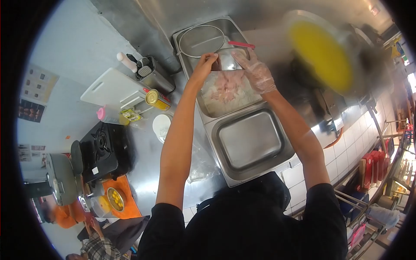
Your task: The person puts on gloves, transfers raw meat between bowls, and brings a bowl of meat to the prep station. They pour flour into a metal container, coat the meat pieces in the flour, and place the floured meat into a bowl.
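Note:
Over the middle steel pan (200, 103), my left hand (205, 65) and my right hand (256, 71) grip a small metal container (230, 59) from its two sides. It is tilted, with its opening toward the pan below. My right hand wears a clear plastic glove; the left looks bare. Pale pink pieces, like raw meat (228, 85), lie on white powder like flour (212, 99) under the container. Behind my hands, a round wire strainer (202, 27) with a red handle (241, 44) rests across the back pan (232, 27).
A deep steel pan (249, 138) sits closest to me. To the right is a large pot of yellow liquid (320, 56). Leftward are a can (157, 99), a utensil holder (157, 78), a white cutting board (108, 89) and a stove (104, 149). Another person (99, 247) works at lower left.

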A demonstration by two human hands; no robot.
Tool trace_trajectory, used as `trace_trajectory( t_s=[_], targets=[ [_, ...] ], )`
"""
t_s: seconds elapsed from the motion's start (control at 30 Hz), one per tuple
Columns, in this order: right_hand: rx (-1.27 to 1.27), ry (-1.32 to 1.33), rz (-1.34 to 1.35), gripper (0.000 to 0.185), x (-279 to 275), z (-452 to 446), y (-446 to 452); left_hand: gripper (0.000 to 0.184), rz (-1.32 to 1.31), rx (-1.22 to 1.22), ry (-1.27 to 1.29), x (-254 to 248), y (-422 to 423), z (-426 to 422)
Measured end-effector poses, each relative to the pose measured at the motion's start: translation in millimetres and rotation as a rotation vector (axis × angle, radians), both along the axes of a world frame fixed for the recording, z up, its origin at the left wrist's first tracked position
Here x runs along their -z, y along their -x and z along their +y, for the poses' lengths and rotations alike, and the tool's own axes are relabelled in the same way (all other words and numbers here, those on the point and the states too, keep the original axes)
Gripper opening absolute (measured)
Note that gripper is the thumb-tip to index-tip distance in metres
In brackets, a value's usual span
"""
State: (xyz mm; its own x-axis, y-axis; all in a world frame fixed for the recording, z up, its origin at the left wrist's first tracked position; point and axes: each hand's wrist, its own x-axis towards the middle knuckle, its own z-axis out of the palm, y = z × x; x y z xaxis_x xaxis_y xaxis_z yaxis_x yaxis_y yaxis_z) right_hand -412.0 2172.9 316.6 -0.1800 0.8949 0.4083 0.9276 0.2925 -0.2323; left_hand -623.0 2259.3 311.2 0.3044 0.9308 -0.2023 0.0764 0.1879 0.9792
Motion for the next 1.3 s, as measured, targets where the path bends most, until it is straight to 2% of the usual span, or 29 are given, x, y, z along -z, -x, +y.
trace_trajectory(
  t_s=[0.1, 0.2, 0.3, 0.4, 0.5, 0.6, 0.7, 0.8, 0.9, 1.0, 1.1, 1.17, 1.2, 1.23, 1.27, 1.3],
  targets=[
    [-0.005, -0.05, -0.123, 0.071, -11, 0, 3, 0.044, -0.049, 0.011, -0.028, 6, 4, 7],
    [-0.007, -0.138, -0.138, 0.079, -9, 5, -1, 0.049, -0.134, 0.015, -0.131, 2, 1, 9],
    [-0.017, -0.044, -0.021, 0.076, -14, 11, -12, 0.057, -0.099, 0.048, -0.21, -6, -2, 5],
    [-0.062, 0.093, -0.057, 0.072, -17, 15, -5, 0.068, -0.001, 0.143, -0.124, -19, -1, 2],
    [-0.013, 0.346, 0.15, 0.066, -26, 32, -16, 0.068, 0.216, 0.273, -0.279, -5, 0, 2],
    [-0.067, 0.31, 0.208, 0.05, -32, 37, -28, 0.08, 0.373, 0.371, -0.337, -12, 4, -2],
    [0.0, 0.006, 0.285, 0.043, -30, 28, -25, 0.071, 0.313, 0.288, -0.203, 19, 4, 11],
    [0.16, 0.129, 0.221, 0.03, -70, 12, -4, 0.062, 0.289, 0.219, -0.028, 15, 0, -6],
    [-0.012, 0.253, 0.095, 0.02, -13, 0, 25, 0.054, 0.435, 0.218, -0.234, 18, -7, -16],
    [-0.036, 0.594, 0.121, 0.021, 39, -4, 34, 0.049, 0.418, 0.104, -0.6, 23, -18, -32],
    [-0.241, 0.539, 0.354, 0.024, 1, -29, 32, 0.048, 0.463, -0.06, -0.672, 2, 2, -58],
    [-0.296, 0.406, 0.162, 0.029, 30, -27, 1, 0.045, 0.449, -0.271, -0.71, -8, 32, -72],
    [-0.323, 0.335, 0.065, 0.032, 40, -20, -11, 0.048, 0.47, -0.336, -0.637, -9, 56, -79],
    [-0.221, 0.525, 0.01, 0.035, 41, -9, -13, 0.052, 0.492, -0.398, -0.562, -9, 81, -90],
    [-0.115, 0.712, -0.045, 0.038, 40, 2, -13, 0.062, 0.105, -0.499, -0.08, -14, 102, -113],
    [-0.006, 0.896, -0.099, 0.042, 41, 12, -14, 0.059, 0.113, -0.57, 0.052, -38, 110, -137]
  ],
)
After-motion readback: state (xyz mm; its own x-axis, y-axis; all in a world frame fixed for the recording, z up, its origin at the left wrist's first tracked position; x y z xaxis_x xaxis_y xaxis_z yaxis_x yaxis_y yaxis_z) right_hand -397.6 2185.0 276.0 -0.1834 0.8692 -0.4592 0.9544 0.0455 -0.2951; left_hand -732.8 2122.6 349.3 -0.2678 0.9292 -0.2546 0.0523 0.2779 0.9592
